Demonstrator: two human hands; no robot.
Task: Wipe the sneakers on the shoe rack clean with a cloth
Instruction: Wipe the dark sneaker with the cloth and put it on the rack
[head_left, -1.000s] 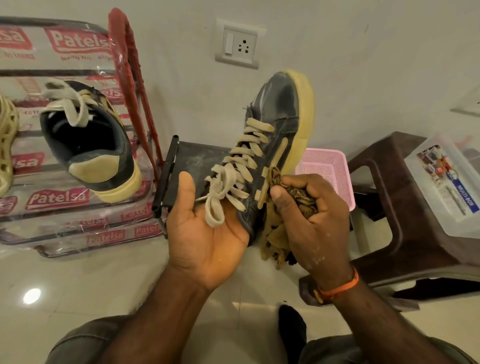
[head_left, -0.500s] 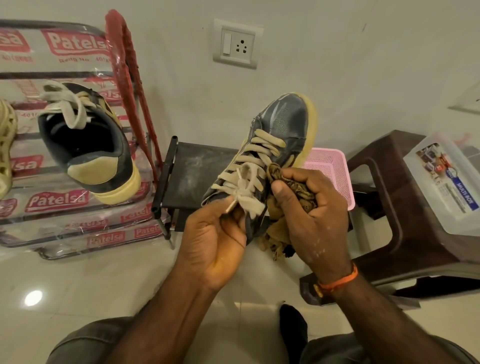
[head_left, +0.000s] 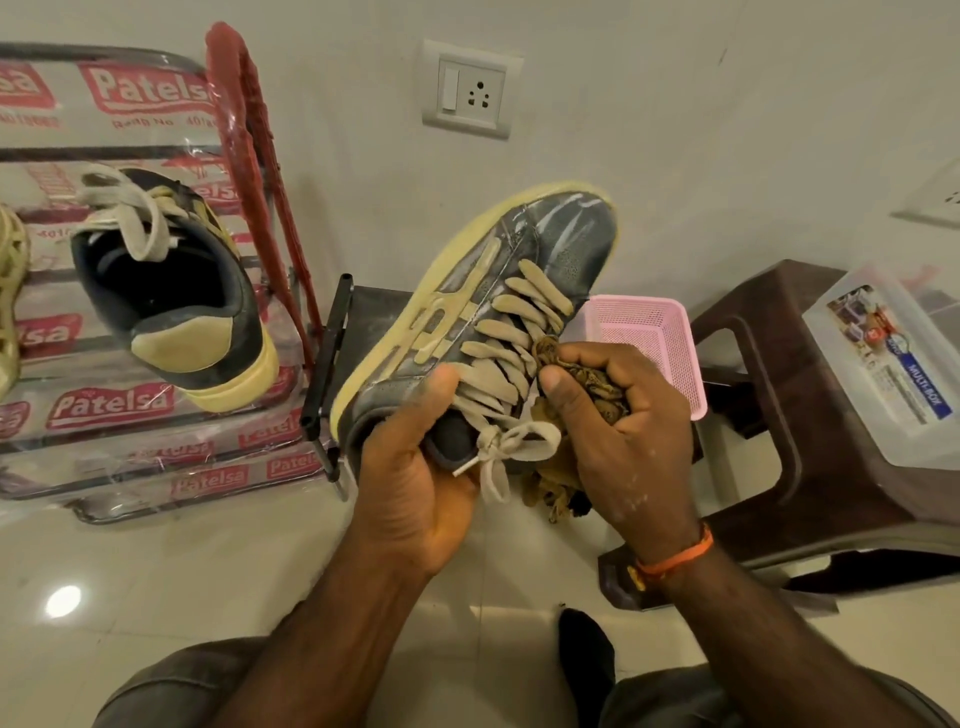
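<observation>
Left hand gripping sneaker heel, toe tilted up, right hand clutching bunched cloth against laces

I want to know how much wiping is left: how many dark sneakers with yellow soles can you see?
2. One sneaker is held in the left hand, beside the cloth in the right hand. The other sneaker sits on the shoe rack. More may lie outside the view.

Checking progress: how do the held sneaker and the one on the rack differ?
The held sneaker is gripped by the left hand, toe away, with wet-looking streaks; the rack sneaker rests untouched on the rack, heel toward the camera. Both are dark with yellowish soles and pale laces.
</observation>
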